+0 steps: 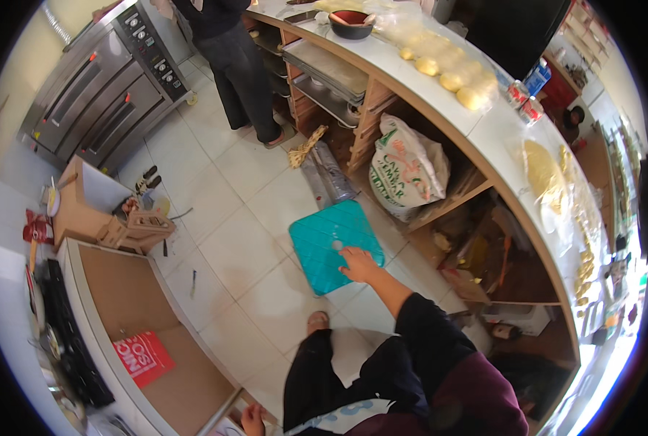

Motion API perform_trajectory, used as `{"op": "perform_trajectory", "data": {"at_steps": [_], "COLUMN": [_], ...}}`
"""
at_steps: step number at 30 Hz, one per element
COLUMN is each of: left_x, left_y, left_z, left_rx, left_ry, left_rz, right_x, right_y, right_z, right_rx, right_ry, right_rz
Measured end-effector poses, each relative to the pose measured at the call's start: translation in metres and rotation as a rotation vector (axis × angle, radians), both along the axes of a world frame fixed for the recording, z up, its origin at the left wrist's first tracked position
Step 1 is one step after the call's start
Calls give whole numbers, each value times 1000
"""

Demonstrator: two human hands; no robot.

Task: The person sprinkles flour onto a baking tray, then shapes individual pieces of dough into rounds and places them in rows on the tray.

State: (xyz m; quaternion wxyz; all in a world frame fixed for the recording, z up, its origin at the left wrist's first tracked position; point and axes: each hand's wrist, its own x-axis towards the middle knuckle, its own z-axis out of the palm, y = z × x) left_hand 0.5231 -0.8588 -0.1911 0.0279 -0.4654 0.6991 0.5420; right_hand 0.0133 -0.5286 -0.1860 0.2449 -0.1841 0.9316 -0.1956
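Note:
My right hand reaches down over a teal plastic stool standing on the floor. Its fingers are stretched out and apart beside the round hole in the stool's seat; whether they touch the surface is hard to tell. At the lower edge my left hand hangs beside the corner of a low cabinet, only partly visible. Its fingers are loosely bent and apart, and I see nothing in them.
A curved counter carries dough balls under plastic, a dark bowl and cans. Below stands a white sack. Another person stands near a steel oven. A wooden crate sits left.

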Motion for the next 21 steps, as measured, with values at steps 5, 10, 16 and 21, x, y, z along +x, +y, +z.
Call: {"op": "perform_trajectory", "data": {"at_steps": [5,10,16,21], "left_x": [59,-19,-119,-150], "left_y": [-36,-22,-6,17], "left_z": [34,64,97,115], "left_rx": [-613,-129,152,-27], "left_ry": [-153,-559,-454,-461], "left_rz": [-678,-499,-493,-863], "right_x": [9,44,158,264], "right_y": [-69,-40,41,121], "right_z": [-71,-74,-63,-50], "right_rx": [247,336,406,453], "right_ry": [6,-38,-161,-378], "right_rz": [-181,-233,-368,-664]}}
